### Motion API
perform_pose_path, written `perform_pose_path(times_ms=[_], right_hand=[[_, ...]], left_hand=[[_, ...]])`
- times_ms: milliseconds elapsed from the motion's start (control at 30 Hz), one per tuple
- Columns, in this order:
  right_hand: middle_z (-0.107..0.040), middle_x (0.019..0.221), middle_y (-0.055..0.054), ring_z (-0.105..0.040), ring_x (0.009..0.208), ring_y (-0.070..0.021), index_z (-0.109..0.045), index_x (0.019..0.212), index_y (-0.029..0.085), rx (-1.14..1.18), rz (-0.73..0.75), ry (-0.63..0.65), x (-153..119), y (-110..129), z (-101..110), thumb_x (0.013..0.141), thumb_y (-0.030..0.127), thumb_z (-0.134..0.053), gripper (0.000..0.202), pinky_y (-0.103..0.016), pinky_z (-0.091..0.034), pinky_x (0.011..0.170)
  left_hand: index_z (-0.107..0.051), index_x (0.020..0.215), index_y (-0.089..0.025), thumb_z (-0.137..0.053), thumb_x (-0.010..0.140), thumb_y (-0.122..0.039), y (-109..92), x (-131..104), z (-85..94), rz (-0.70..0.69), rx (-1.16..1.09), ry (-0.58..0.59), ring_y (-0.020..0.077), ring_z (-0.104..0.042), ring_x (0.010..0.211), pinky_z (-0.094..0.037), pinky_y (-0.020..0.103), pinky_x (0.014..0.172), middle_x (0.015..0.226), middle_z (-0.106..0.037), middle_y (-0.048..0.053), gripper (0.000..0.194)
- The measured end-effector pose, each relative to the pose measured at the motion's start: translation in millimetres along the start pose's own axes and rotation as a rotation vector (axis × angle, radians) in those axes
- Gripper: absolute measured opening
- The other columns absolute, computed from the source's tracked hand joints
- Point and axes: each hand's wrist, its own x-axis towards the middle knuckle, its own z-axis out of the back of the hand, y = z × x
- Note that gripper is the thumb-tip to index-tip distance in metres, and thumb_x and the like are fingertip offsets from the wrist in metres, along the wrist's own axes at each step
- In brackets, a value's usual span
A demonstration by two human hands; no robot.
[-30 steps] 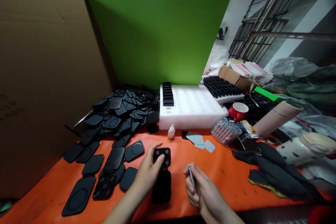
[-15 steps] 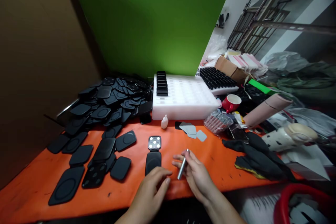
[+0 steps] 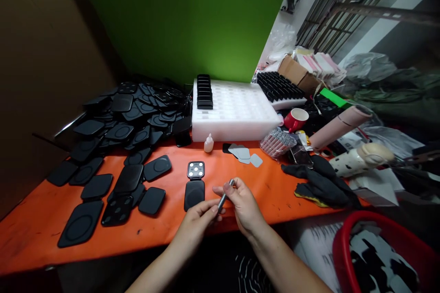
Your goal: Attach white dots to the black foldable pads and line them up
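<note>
A slim silver metal rod (image 3: 225,196) is tilted in front of me, held between both hands. My right hand (image 3: 242,201) grips its upper end between thumb and fingers. My left hand (image 3: 199,222) has its thumb and fingertips closed on the lower end. Just beyond my left hand lies an unfolded black folding pad (image 3: 194,196) on the orange table cover. The pad's far square panel (image 3: 195,169) shows several round white spots. A small white dropper bottle (image 3: 208,143) stands behind it. To the right of the bottle lie several grey rounded sheets (image 3: 242,153).
Black pads (image 3: 120,132) are heaped at left. A white foam tray (image 3: 237,128) holds a row of black pieces. At right are a bag of silver rods (image 3: 277,143), a red mug (image 3: 296,119), dark gloves (image 3: 312,183), a spotted bottle (image 3: 357,160) and a red bin (image 3: 340,247).
My left hand has moved toward the rod and closed on its lower end. My right hand still holds the upper end. The whole view has shifted slightly.
</note>
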Motion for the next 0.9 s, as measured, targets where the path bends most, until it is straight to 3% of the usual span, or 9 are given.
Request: perform_pose_path(times_ms=[333,567,900], right_hand=[[-0.064,0.077,-0.003,-0.063,0.086,-0.0176,-0.043,0.075,0.018,-0.060,0.058,0.079,-7.7,-0.7,-4.5,0.080,0.040,-0.058,0.027,-0.028,-0.044,0.077],[-0.066,0.082,-0.005,-0.064,0.086,-0.0200,-0.042,0.077,0.019,-0.076,0.052,0.129,-10.9,-3.9,-4.6,0.081,0.042,-0.055,0.027,-0.029,-0.047,0.070],[-0.067,0.083,-0.006,-0.062,0.083,-0.0178,-0.045,0.080,0.018,0.127,-0.022,0.115,-7.7,-8.6,-7.5,0.079,0.043,-0.057,0.028,-0.030,-0.043,0.076]], left_hand=[[-0.065,0.085,-0.018,-0.067,0.069,-0.033,4.9,3.1,-2.2,-0.181,0.063,-0.077,0.0186,-0.057,0.088,-0.041,0.028,0.081,0.092,-0.066,0.005,0.022],[-0.065,0.071,-0.014,-0.066,0.070,-0.035,-1.4,3.0,1.6,-0.171,0.110,-0.070,0.0139,-0.053,0.064,-0.041,0.025,0.064,0.066,-0.062,0.002,0.021],[-0.061,0.077,-0.014,-0.055,0.078,-0.039,-8.0,-2.0,-0.9,-0.214,0.171,-0.072,0.0132,-0.048,0.067,-0.037,0.023,0.062,0.069,-0.056,0.001,0.026]])
